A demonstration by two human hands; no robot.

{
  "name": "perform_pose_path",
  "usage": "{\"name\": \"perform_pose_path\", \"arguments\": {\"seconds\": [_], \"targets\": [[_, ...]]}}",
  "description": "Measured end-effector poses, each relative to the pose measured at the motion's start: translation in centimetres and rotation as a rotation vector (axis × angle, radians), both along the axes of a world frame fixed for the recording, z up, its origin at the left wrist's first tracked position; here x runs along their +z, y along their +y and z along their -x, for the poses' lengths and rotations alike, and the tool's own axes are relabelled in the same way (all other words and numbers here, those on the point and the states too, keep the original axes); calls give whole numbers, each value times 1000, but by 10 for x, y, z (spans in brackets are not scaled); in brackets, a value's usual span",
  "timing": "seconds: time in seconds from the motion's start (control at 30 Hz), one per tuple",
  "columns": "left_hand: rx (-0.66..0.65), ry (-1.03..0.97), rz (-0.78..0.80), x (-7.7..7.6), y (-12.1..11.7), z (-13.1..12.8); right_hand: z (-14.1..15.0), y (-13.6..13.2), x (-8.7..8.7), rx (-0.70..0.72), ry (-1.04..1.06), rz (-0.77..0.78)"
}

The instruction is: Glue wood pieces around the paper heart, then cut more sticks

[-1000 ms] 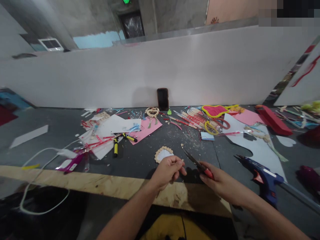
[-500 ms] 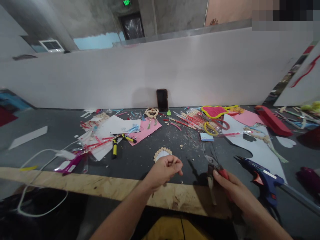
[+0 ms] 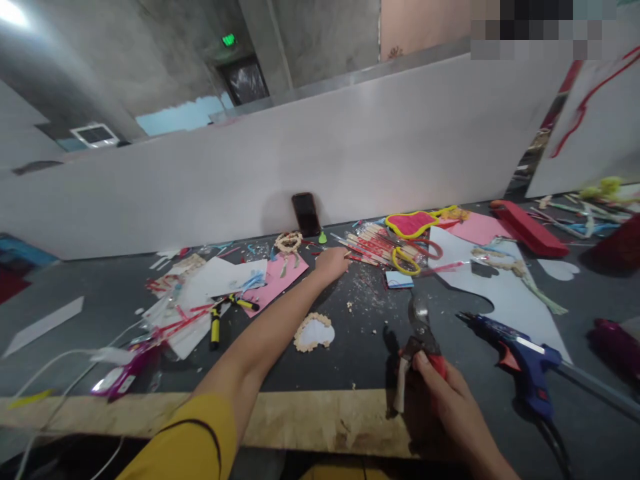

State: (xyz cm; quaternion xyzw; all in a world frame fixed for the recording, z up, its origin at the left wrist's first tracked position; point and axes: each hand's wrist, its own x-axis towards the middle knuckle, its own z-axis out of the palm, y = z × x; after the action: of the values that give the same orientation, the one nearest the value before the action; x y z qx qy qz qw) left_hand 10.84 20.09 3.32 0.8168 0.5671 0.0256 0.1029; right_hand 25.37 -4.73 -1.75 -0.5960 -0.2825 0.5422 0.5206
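Observation:
My left hand [image 3: 333, 265] is stretched far across the table, its fingers closed at the near left end of a pile of red-patterned wooden sticks [image 3: 373, 243]. A pale stick tip shows at the fingertips; the rest of the grip is hidden. In my right hand [image 3: 453, 393] is a pair of pruning shears [image 3: 424, 333] with red handles, blades pointing away from me. A white piece of card [image 3: 317, 333] lies flat between my arms, its edge partly bordered with small beige bits.
A blue glue gun [image 3: 527, 360] lies at right beside cut white card [image 3: 537, 307]. Yellow-handled pliers [image 3: 215, 327] and papers lie at left. A phone [image 3: 306, 215] leans on the partition, near a beaded ring [image 3: 289, 243]. Crumbs dot the table.
My left hand has moved forward from above the bordered card to the sticks, uncovering the card. My right hand still holds the shears near the table edge. The view has tilted.

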Motion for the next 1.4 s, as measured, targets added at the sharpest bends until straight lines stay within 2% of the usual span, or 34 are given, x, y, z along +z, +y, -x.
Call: {"name": "perform_pose_path", "arguments": {"seconds": [0.2, 0.27, 0.37, 0.47, 0.57, 0.7, 0.87, 1.0, 1.07, 1.17, 1.23, 1.3, 1.4], "targets": [[23, 140, 27, -22, 21, -19, 1, 2, -5, 25, 111, 8], [25, 160, 27, -25, 22, -20, 0, 2, -7, 42, 108, 3], [17, 168, 17, -21, 18, -21, -2, 2, -9, 48, 77, 13], [-21, 149, 3, -11, 2, -15, -3, 2, -8, 60, 18, -16], [-101, 113, 23, -4, -27, -3, -4, 3, -4, 84, -48, -62], [-172, 60, 76, -7, -64, 14, -4, 3, 1, 60, -61, -54], [-176, -42, 106, -9, -80, 27, -3, 2, 0, 62, 17, -72], [-154, -176, 97, 4, -92, 43, -3, 0, -1, 27, -15, -78], [-143, -246, 93, 11, -104, 55, -3, -1, 1, 54, 45, -111], [-114, -402, 122, 19, -130, 71, -3, -2, 13, 158, 182, -151], [-55, -654, 234, 21, -149, 78, -2, -3, 29, 214, 153, -169], [1, -927, 333, 20, -166, 80, 2, -4, 45, 246, -58, -244], [79, -1216, 425, 17, -184, 78, 8, -4, 61, 383, -578, -433]]}}
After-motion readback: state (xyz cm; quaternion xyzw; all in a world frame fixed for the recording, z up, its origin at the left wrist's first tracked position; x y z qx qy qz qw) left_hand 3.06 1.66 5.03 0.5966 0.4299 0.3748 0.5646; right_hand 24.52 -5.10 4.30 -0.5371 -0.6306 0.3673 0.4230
